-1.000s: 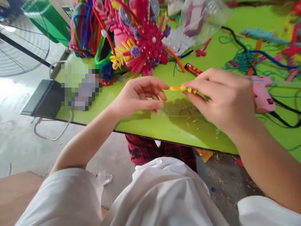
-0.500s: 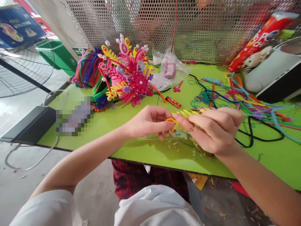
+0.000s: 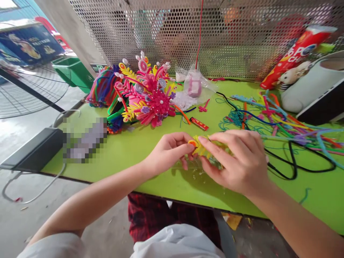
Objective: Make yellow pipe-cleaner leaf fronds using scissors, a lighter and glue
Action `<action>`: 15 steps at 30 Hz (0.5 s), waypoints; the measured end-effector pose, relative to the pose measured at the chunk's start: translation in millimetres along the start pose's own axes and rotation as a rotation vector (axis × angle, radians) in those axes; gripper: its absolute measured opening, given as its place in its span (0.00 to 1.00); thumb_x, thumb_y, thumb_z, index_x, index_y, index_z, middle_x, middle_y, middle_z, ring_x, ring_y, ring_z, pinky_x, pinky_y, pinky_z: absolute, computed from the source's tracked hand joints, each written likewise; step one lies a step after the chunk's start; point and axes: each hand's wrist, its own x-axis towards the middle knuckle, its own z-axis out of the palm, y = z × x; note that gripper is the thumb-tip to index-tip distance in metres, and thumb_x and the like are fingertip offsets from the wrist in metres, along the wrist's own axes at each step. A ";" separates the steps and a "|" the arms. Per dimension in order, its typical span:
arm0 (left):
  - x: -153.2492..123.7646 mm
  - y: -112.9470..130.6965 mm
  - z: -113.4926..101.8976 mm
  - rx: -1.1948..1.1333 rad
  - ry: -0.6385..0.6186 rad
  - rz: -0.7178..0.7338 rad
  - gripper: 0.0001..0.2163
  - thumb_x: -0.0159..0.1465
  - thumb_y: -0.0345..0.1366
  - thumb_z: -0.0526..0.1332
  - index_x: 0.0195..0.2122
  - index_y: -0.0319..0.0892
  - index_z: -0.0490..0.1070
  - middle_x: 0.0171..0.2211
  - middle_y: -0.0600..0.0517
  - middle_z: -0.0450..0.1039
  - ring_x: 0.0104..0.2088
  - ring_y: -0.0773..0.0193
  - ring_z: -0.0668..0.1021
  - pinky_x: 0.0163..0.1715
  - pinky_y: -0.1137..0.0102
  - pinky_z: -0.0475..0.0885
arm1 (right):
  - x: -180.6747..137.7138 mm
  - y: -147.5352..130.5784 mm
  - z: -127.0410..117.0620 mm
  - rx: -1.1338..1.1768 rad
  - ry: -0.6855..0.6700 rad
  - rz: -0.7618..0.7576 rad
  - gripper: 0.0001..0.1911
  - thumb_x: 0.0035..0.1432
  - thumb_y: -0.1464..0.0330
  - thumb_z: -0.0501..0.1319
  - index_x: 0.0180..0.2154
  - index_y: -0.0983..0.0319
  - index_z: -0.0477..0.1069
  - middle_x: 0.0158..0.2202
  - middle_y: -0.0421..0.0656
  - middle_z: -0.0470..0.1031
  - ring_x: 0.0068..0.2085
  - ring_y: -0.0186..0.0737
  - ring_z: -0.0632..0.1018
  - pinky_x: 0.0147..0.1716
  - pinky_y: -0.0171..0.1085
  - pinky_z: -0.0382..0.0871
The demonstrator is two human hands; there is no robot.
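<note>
A yellow pipe-cleaner frond [image 3: 203, 150] with an orange-centred round tip hangs just above the front half of the table between my hands. My left hand [image 3: 173, 148] pinches its round end between thumb and fingertips. From the right, my right hand [image 3: 236, 157] has its thumb and fingers closed on the fringed part, with the index finger lying along the top. Part of the frond is hidden by the right fingers. Beneath the hands, a clear flat piece lies on the green table [image 3: 161, 186]. A black cord [image 3: 292, 157] runs out beyond my right hand.
A pink and yellow pipe-cleaner bouquet [image 3: 150, 93] stands at the back left, beside a multicoloured pipe-cleaner bundle [image 3: 103, 86]. Loose pipe cleaners [image 3: 276, 114] lie tangled at the right. A red tube [image 3: 295, 59] leans against the mesh panel [image 3: 161, 32]. A dark box [image 3: 34, 148] sits at the left edge.
My right hand has turned and its fingers have straightened along the frond, which shows more between the hands. My left hand keeps its pinch. The whole view has shifted slightly.
</note>
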 end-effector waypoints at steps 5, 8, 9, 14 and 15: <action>-0.2 1.9 -4.3 0.265 0.016 0.054 0.09 0.65 0.39 0.67 0.34 0.37 0.75 0.27 0.55 0.75 0.22 0.75 0.72 0.20 0.79 0.72 | 8.5 -6.5 -5.2 0.509 -0.153 0.441 0.09 0.66 0.69 0.64 0.47 0.62 0.78 0.45 0.45 0.82 0.45 0.39 0.82 0.48 0.38 0.75; -2.2 1.2 -3.5 0.306 -0.027 0.044 0.09 0.65 0.37 0.67 0.34 0.36 0.75 0.29 0.54 0.76 0.24 0.77 0.70 0.23 0.81 0.67 | 11.0 -8.3 -4.2 0.743 -0.267 0.659 0.02 0.66 0.68 0.65 0.42 0.58 0.76 0.36 0.38 0.81 0.35 0.31 0.80 0.35 0.31 0.74; -2.8 1.0 -3.0 0.303 -0.038 0.034 0.08 0.65 0.37 0.67 0.33 0.36 0.75 0.28 0.55 0.76 0.25 0.77 0.70 0.23 0.81 0.65 | 11.0 -8.8 -3.5 0.819 -0.303 0.726 0.02 0.67 0.67 0.65 0.41 0.58 0.76 0.35 0.37 0.80 0.34 0.30 0.80 0.32 0.30 0.73; -3.9 0.2 -1.3 0.288 -0.052 0.057 0.07 0.65 0.33 0.63 0.30 0.38 0.70 0.22 0.60 0.63 0.22 0.78 0.62 0.21 0.79 0.57 | 9.6 -12.6 0.3 1.011 -0.376 0.857 0.04 0.64 0.67 0.68 0.39 0.59 0.74 0.34 0.37 0.77 0.34 0.28 0.78 0.33 0.26 0.72; -3.7 -0.2 -1.2 0.300 -0.052 0.060 0.07 0.65 0.33 0.62 0.30 0.38 0.70 0.23 0.60 0.62 0.23 0.78 0.62 0.22 0.79 0.57 | 8.8 -13.7 1.0 1.029 -0.371 0.868 0.05 0.63 0.68 0.68 0.41 0.59 0.73 0.35 0.37 0.77 0.35 0.28 0.78 0.33 0.26 0.72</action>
